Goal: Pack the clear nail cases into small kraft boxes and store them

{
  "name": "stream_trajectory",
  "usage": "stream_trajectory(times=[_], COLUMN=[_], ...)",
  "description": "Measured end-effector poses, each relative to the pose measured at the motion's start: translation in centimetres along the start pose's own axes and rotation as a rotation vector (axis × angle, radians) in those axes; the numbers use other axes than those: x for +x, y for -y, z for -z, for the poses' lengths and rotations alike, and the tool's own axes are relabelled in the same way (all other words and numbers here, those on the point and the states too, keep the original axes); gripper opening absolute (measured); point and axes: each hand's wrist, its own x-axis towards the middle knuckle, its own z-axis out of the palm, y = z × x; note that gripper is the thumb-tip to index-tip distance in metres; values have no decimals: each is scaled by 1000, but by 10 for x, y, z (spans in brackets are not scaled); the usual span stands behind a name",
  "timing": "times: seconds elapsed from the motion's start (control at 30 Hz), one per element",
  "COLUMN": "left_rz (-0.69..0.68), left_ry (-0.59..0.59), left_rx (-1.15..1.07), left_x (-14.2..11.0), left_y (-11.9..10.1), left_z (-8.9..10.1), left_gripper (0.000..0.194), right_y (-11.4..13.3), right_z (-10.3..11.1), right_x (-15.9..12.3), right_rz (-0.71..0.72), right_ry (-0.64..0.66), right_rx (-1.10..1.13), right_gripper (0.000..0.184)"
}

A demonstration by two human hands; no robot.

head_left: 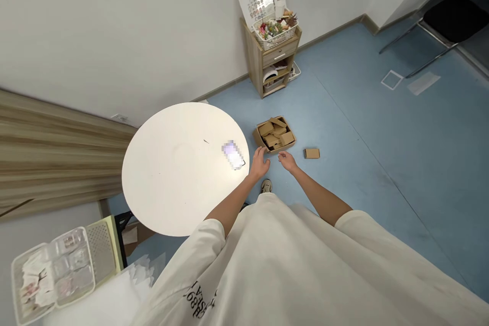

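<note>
An open cardboard carton [256, 137] stands on the floor in front of me. Inside it several small brown cardboard boxes [272, 139] lie in a loose pile. My left hand [260, 164] is at the carton's near left corner, fingers apart and nothing seen in them; whether it touches the carton I cannot tell. By the near right side hovers my right hand [287, 161], its fingers loosely bent and apart, with no object visible in it. A single small cardboard box [312, 153] lies on the floor to the right of the carton.
A round white table [179, 178] stands close on my left, with a blurred-out phone-like object [233, 155] near its edge. Against the wall is a wooden cabinet [255, 58] bearing a white basket [277, 39]. A black chair [454, 18] stands far right; a clear compartment box [72, 262] sits lower left.
</note>
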Motion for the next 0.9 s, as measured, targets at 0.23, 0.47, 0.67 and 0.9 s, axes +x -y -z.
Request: stream_trajectory(times=[0.23,0.47,0.67,0.9], left_rz=[30,117,201,259], left_ry=[-121,-276,-362,-440], left_rx=[-25,-70,-140,-192], left_x=[-41,-104,-184,-283], left_y=[19,53,103,165], left_z=[47,100,145,206], left_gripper=[56,54,55,54], right_y=[41,87,109,121], right_z=[-53,-118,-190,-288], right_x=[-14,-51,-106,-180], right_rz=[127,240,313,368], right_ry=[104,241,329,395], right_rx=[-23,-112,-200,-220], right_gripper=[31,34,37,33])
